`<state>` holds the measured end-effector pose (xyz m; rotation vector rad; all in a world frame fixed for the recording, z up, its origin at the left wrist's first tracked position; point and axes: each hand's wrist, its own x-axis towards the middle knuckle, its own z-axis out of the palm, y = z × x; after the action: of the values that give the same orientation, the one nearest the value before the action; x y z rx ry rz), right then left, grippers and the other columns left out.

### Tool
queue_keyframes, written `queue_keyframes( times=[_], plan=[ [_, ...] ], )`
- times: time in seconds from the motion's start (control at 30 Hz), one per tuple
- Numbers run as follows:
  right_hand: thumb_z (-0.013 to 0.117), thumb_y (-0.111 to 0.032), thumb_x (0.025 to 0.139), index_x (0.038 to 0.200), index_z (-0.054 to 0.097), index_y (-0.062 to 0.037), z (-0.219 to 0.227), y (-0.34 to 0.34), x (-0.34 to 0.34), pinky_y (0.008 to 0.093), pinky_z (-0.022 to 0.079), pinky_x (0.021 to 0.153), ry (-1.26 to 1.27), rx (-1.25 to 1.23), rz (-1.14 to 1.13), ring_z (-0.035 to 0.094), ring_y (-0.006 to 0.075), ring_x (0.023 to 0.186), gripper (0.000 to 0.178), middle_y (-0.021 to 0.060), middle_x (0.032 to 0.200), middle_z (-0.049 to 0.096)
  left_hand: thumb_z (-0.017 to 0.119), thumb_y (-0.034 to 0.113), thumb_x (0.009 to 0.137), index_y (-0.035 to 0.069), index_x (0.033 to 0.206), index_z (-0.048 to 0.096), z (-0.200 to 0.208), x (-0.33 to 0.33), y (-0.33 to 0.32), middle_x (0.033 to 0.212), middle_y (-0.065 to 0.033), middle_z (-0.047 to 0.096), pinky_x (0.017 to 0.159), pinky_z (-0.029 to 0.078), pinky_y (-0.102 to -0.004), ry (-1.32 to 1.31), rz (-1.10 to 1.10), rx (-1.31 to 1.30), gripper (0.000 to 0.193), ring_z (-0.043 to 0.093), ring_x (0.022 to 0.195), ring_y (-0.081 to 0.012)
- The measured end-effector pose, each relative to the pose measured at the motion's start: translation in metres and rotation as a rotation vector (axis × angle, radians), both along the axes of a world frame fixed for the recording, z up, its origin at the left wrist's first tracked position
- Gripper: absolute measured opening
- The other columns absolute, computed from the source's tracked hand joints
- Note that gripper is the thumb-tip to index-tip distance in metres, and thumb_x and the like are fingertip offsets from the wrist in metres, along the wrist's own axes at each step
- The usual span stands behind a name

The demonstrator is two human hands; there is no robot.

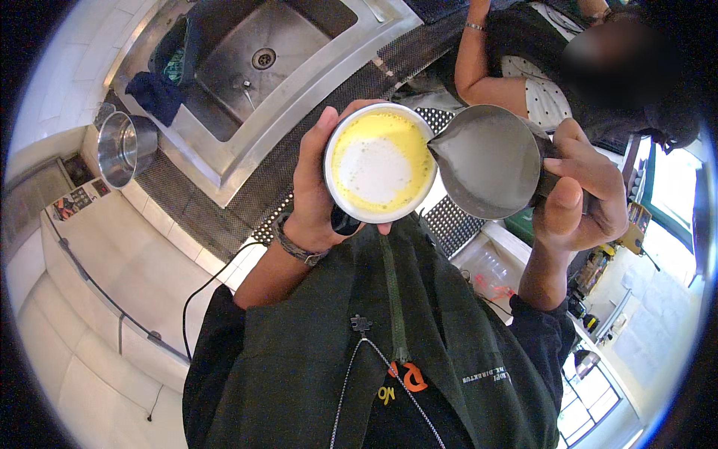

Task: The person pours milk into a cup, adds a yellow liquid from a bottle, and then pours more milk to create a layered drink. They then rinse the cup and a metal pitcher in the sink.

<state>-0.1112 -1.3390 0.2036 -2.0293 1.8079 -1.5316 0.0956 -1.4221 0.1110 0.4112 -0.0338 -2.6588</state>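
My left hand (pixel 310 176) is wrapped round a cup (pixel 378 165) with a white rim. Inside the cup is a yellow drink with a broad patch of white foam in its middle. In my right hand (pixel 580 191) I grip the handle of a dark grey milk pitcher (pixel 490 165). Its pointed spout is at the cup's right rim, over or touching it; I cannot tell which. Pale milk or foam seems to lie in the pitcher, though its level is hard to make out.
Beyond my hands lies a steel sink (pixel 254 56) with a dark cloth (pixel 155 96) on its edge. A shiny metal jug (pixel 120 150) stands at the left. Dark mesh matting (pixel 224 224) covers the counter. Another person (pixel 538 82) is close by at the upper right.
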Motion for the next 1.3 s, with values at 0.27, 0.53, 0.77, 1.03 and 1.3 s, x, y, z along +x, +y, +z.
queue_keyframes(
  times=[0.27,0.53,0.77,1.03,1.3],
  plan=[
    [0.07,-0.03,0.086,0.078,0.061,0.0059,0.011,-0.007,-0.003,0.0378,0.044,0.057,0.085,0.083,0.112,0.055,0.0238,0.062,0.038,0.0167,0.07,0.061,0.035,0.054,0.094,0.006,0.127,0.045,-0.003,-0.001,0.001,0.107,-0.0192,0.063,0.042,0.058,-0.0357,0.0,0.009,0.015,0.06,0.07,0.076,-0.0275],
    [0.068,-0.026,0.087,0.081,0.06,0.0059,0.023,-0.023,0.001,0.0334,0.035,0.05,0.158,0.09,0.257,0.049,0.0213,0.057,0.033,0.0157,0.069,0.058,0.036,0.053,0.094,0.005,0.126,0.046,0.0,-0.002,-0.001,0.107,-0.019,0.062,0.042,0.058,-0.0355,-0.041,0.017,0.0,0.059,0.07,0.077,-0.0271],
    [0.067,-0.023,0.088,0.083,0.059,0.0052,0.033,-0.028,0.003,0.0333,0.033,0.047,0.257,0.134,0.307,0.047,0.0203,0.055,0.03,0.0143,0.067,0.057,0.035,0.054,0.094,0.005,0.126,0.046,-0.002,0.002,-0.001,0.108,-0.0182,0.062,0.043,0.059,-0.0363,0.027,-0.012,0.021,0.059,0.07,0.077,-0.0265],
    [0.067,-0.023,0.088,0.082,0.059,0.0056,0.044,-0.034,0.004,0.0337,0.035,0.047,0.324,0.217,0.36,0.047,0.02,0.055,0.03,0.0136,0.07,0.058,0.036,0.055,0.094,0.006,0.127,0.046,-0.003,0.003,-0.001,0.106,-0.0181,0.062,0.042,0.058,-0.0359,0.04,-0.009,0.03,0.06,0.07,0.076,-0.0264],
    [0.067,-0.022,0.088,0.08,0.059,0.0069,0.043,-0.036,0.006,0.0346,0.038,0.048,0.333,0.18,0.371,0.049,0.0198,0.056,0.031,0.0151,0.071,0.059,0.037,0.056,0.093,0.007,0.127,0.046,-0.003,0.006,0.0,0.105,-0.0176,0.063,0.042,0.058,-0.0372,0.003,-0.028,0.075,0.06,0.069,0.074,-0.0269]
  ],
)
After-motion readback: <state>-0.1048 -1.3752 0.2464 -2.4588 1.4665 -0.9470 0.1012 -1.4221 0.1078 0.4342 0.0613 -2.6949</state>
